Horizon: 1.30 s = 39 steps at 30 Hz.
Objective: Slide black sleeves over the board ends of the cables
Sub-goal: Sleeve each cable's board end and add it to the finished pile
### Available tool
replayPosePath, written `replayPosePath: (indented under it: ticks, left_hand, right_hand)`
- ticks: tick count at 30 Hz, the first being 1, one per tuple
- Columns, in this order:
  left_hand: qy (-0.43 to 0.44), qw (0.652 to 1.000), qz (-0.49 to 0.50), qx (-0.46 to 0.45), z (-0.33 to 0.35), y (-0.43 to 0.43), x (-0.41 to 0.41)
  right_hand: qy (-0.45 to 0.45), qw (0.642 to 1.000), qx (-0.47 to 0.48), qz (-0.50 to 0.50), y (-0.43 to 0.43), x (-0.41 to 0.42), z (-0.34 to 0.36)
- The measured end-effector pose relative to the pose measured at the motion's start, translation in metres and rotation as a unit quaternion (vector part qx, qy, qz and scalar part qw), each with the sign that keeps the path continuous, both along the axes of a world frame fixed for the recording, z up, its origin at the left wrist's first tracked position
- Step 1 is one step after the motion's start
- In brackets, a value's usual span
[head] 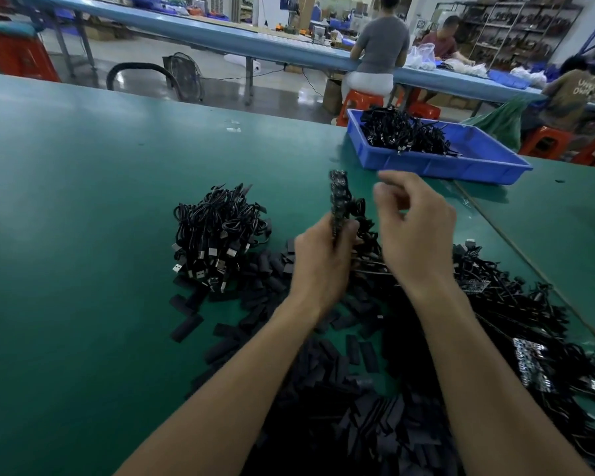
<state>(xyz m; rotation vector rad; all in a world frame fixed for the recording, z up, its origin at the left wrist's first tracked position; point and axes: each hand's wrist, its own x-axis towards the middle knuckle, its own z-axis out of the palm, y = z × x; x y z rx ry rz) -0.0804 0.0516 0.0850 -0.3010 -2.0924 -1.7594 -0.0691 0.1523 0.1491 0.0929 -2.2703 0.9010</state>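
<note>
Above the sleeve pile [327, 359], the left hand [323, 259] grips boards [337, 201] upright; the right hand [416, 231], blurred, curls beside them, grasp unclear.

Blue tray [443, 167], red stools [359, 99], fan [184, 75] at back.

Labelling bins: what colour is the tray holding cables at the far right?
The tray is blue; head view.

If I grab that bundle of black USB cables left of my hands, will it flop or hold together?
Probably floppy: the cable bundle is loose loops of thin wire, so likely light too. Its plugs splay at the base, so ends may dangle.
</note>
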Motion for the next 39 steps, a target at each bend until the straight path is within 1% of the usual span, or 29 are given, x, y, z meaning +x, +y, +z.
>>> replayPosePath:
  ticks: [2, 4, 5, 6, 7, 8, 11, 14, 16, 17, 19, 21, 23, 25, 27, 28, 30, 32, 34, 35, 36, 37, 38, 39]
  left_hand:
    - [0.007, 1.0, 0.02, -0.009, 0.007, -0.016, -0.003]
    - [0.008, 0.999, 0.001, 0.036, 0.017, -0.03, -0.003]
    - [0.023, 0.999, -0.007, 0.048, 0.023, -0.036, -0.002]
    - [0.041, 0.998, -0.015, 0.043, 0.029, -0.043, -0.003]
    - [0.053, 0.998, -0.032, 0.032, 0.036, -0.049, -0.002]
    - [0.055, 0.997, -0.059, 0.019, 0.043, -0.055, -0.002]
    - [0.011, 0.988, -0.15, -0.043, 0.061, -0.072, -0.005]
    - [-0.032, 0.969, -0.193, -0.148, 0.066, -0.078, -0.01]
    - [-0.056, 0.961, -0.212, -0.168, 0.064, -0.077, -0.012]
    - [-0.067, 0.961, -0.215, -0.159, 0.061, -0.075, -0.012]
    - [-0.081, 0.965, -0.205, -0.141, 0.055, -0.073, -0.015]
    - [-0.093, 0.972, -0.18, -0.122, 0.045, -0.071, -0.018]
    - [-0.104, 0.978, -0.169, -0.063, 0.032, -0.072, -0.02]
    - [-0.109, 0.98, -0.166, 0.009, 0.018, -0.072, -0.023]
    - [-0.105, 0.982, -0.153, 0.037, 0.007, -0.07, -0.024]
    - [-0.106, 0.982, -0.149, 0.044, 0.002, -0.068, -0.024]
    - [-0.119, 0.982, -0.129, 0.069, -0.008, -0.065, -0.024]
    - [-0.136, 0.98, -0.109, 0.102, -0.015, -0.063, -0.022]
    - [-0.14, 0.978, -0.118, 0.103, -0.02, -0.06, -0.02]
    - [-0.141, 0.977, -0.131, 0.093, -0.02, -0.058, -0.019]
    - [-0.144, 0.975, -0.144, 0.084, -0.02, -0.056, -0.019]
    - [-0.148, 0.974, -0.155, 0.077, -0.019, -0.055, -0.019]
    - [-0.15, 0.972, -0.166, 0.075, -0.018, -0.054, -0.02]
    - [-0.15, 0.969, -0.18, 0.077, -0.017, -0.053, -0.02]
  right_hand:
    - [-0.096, 0.995, 0.009, -0.03, 0.022, -0.003, -0.009]
    - [-0.214, 0.975, 0.029, -0.054, 0.04, -0.005, -0.022]
    - [-0.253, 0.965, 0.032, -0.06, 0.046, -0.004, -0.028]
    - [-0.272, 0.96, 0.029, -0.062, 0.05, -0.004, -0.033]
    - [-0.268, 0.961, 0.019, -0.061, 0.051, -0.003, -0.037]
    - [-0.246, 0.968, 0.0, -0.057, 0.051, -0.004, -0.04]
    - [-0.143, 0.988, -0.06, -0.01, 0.043, -0.004, -0.038]
    - [-0.049, 0.99, -0.099, 0.092, 0.032, -0.001, -0.027]
    - [-0.023, 0.983, -0.093, 0.16, 0.031, 0.002, -0.02]
    - [-0.023, 0.98, -0.073, 0.185, 0.031, 0.003, -0.018]
    - [-0.051, 0.973, -0.051, 0.218, 0.032, 0.001, -0.017]
    - [-0.086, 0.96, -0.089, 0.25, 0.033, -0.001, -0.019]
    - [-0.095, 0.959, -0.132, 0.231, 0.036, -0.003, -0.023]
    - [-0.128, 0.952, -0.192, 0.2, 0.038, -0.002, -0.026]
    - [-0.169, 0.932, -0.267, 0.175, 0.04, -0.002, -0.03]
    - [-0.183, 0.934, -0.267, 0.153, 0.042, -0.003, -0.032]
    - [-0.202, 0.959, -0.172, 0.098, 0.046, -0.007, -0.034]
    - [-0.204, 0.975, -0.069, 0.061, 0.049, -0.008, -0.032]
    - [-0.212, 0.975, 0.032, 0.051, 0.048, -0.006, -0.026]
    - [-0.212, 0.97, 0.105, 0.049, 0.047, -0.004, -0.024]
    - [-0.2, 0.962, 0.177, 0.055, 0.044, -0.003, -0.021]
    - [-0.186, 0.954, 0.224, 0.077, 0.041, -0.003, -0.019]
    - [-0.176, 0.95, 0.232, 0.112, 0.037, -0.003, -0.016]
    - [-0.179, 0.948, 0.215, 0.15, 0.033, -0.001, -0.014]
